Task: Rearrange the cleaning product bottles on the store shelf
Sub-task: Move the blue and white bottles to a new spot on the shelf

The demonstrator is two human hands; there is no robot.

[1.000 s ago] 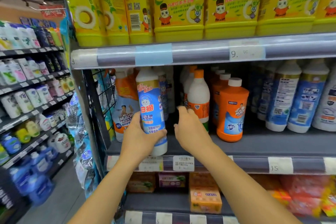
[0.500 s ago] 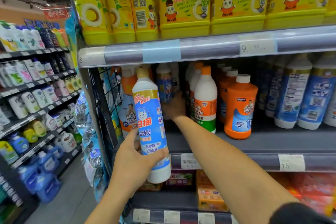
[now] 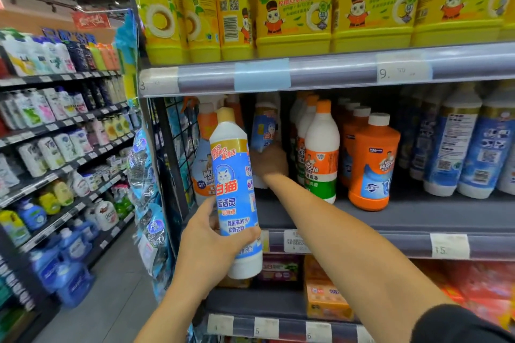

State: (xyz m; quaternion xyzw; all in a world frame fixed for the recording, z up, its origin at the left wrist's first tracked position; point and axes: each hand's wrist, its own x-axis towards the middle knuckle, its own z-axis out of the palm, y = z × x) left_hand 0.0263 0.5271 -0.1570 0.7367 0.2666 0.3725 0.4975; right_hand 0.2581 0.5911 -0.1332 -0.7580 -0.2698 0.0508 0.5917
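Note:
My left hand (image 3: 207, 242) grips a white bottle with a blue label and a yellow cap (image 3: 235, 189), held upright in front of the middle shelf (image 3: 418, 217), off its front edge. My right hand (image 3: 269, 163) reaches deep into the shelf and holds a second, similar blue-label bottle (image 3: 264, 131) near the back. To the right stand a white bottle with an orange cap (image 3: 320, 153) and an orange bottle with a white cap (image 3: 372, 161).
A spray bottle (image 3: 206, 147) stands at the shelf's left end beside a black wire grid (image 3: 172, 153). Tall blue-and-white bottles (image 3: 457, 142) fill the right side. Yellow jugs (image 3: 295, 3) line the shelf above. Boxes lie on the shelf below. An aisle runs on the left.
My left hand has lifted the blue-label bottle off the shelf and pulled it toward me. My right hand has reached further back and taken hold of the second bottle.

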